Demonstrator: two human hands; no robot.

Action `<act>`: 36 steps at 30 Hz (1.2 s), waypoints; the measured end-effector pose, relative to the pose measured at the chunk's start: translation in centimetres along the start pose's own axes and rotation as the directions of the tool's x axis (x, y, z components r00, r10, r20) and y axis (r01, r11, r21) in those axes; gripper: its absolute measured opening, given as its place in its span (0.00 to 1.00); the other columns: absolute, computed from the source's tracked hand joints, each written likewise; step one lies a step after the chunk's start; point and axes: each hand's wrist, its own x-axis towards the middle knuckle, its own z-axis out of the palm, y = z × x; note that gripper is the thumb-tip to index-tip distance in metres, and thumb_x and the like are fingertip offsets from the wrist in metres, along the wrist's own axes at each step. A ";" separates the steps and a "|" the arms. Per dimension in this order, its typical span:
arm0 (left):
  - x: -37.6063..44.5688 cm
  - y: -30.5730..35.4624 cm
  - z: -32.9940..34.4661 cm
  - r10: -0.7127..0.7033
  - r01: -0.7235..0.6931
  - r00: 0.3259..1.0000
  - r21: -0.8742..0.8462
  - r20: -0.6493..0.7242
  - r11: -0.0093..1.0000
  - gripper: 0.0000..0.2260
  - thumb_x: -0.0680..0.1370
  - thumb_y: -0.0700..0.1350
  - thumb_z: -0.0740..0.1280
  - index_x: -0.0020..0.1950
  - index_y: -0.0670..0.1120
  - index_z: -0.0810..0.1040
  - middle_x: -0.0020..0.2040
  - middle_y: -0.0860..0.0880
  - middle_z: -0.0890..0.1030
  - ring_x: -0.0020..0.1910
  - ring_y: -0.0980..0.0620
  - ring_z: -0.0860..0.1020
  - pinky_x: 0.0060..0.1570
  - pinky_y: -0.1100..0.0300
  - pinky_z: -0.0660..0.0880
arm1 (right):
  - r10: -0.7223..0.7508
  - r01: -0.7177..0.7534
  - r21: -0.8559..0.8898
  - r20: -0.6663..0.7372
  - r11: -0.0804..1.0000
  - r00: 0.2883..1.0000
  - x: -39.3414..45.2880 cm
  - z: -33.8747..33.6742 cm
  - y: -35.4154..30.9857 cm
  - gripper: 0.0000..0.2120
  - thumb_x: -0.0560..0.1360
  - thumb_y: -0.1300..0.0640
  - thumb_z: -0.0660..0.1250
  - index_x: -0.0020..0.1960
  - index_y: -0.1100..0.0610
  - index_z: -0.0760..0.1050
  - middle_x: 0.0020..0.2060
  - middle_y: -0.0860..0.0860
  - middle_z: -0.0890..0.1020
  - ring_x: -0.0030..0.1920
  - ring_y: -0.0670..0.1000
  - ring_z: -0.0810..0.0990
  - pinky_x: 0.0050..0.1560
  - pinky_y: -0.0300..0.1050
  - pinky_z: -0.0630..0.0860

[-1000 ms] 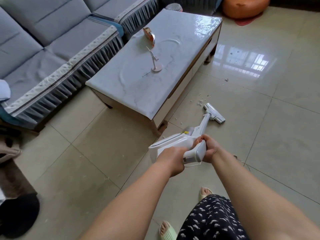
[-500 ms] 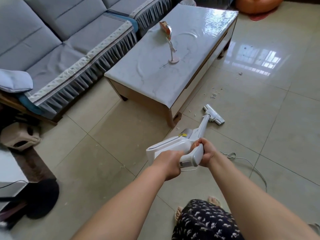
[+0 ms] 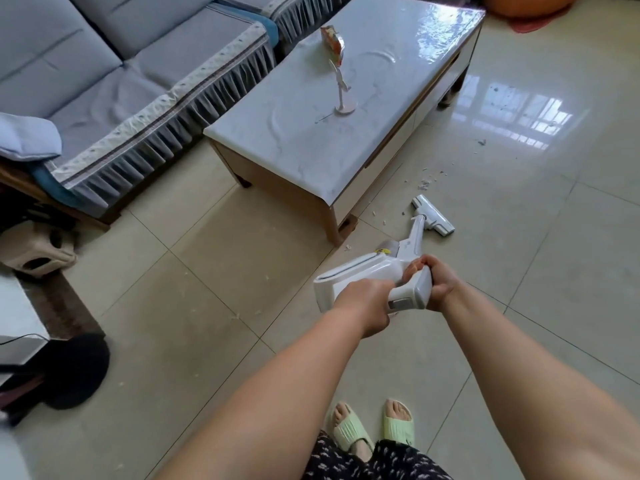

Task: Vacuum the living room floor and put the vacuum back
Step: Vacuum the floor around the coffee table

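Both hands grip a white stick vacuum: the left hand holds the body's rear, the right hand wraps the handle. Its floor head rests on the tiled floor just beside the coffee table corner, with scattered debris near that table's long side.

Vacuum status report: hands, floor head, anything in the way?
Left hand and right hand both grip the vacuum handle. Floor head on the tiles, short of the scattered scraps. Coffee table corner leg close on its left.
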 end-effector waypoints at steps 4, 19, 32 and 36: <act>-0.9 0.1 0.2 -0.046 0.046 0.999 0.003 -0.016 0.999 0.16 0.74 0.40 0.65 0.60 0.51 0.75 0.56 0.45 0.79 0.55 0.41 0.76 0.47 0.56 0.70 | -0.008 0.008 -0.065 -0.001 0.998 1.000 -0.2 0.5 0.8 0.09 0.63 0.63 0.63 0.29 0.54 0.64 0.22 0.46 0.69 0.21 0.44 0.71 0.29 0.35 0.73; -13.0 -7.2 1.6 -0.094 0.093 0.994 -0.012 -0.058 0.996 0.12 0.73 0.39 0.65 0.55 0.51 0.75 0.55 0.45 0.79 0.53 0.43 0.76 0.43 0.58 0.66 | -0.005 -0.009 -0.181 -0.075 0.983 0.997 -0.9 1.2 14.8 0.07 0.64 0.63 0.65 0.32 0.55 0.68 0.25 0.46 0.71 0.22 0.45 0.72 0.28 0.38 0.74; -29.6 -18.7 4.7 -0.128 0.129 0.991 0.019 -0.039 0.991 0.09 0.73 0.40 0.64 0.49 0.53 0.71 0.54 0.45 0.79 0.53 0.42 0.76 0.43 0.58 0.67 | 0.054 -0.065 -0.224 -0.055 0.972 0.997 -0.7 0.1 35.1 0.08 0.64 0.63 0.62 0.31 0.54 0.65 0.24 0.47 0.70 0.22 0.46 0.71 0.26 0.38 0.73; -31.3 -20.0 5.6 -0.106 0.106 0.994 0.007 -0.032 0.994 0.10 0.73 0.40 0.64 0.53 0.52 0.74 0.54 0.45 0.79 0.53 0.42 0.76 0.43 0.58 0.67 | 0.039 -0.051 -0.208 -0.064 0.977 0.997 -0.6 -0.6 37.2 0.08 0.64 0.63 0.62 0.31 0.54 0.64 0.24 0.47 0.69 0.22 0.45 0.70 0.27 0.36 0.73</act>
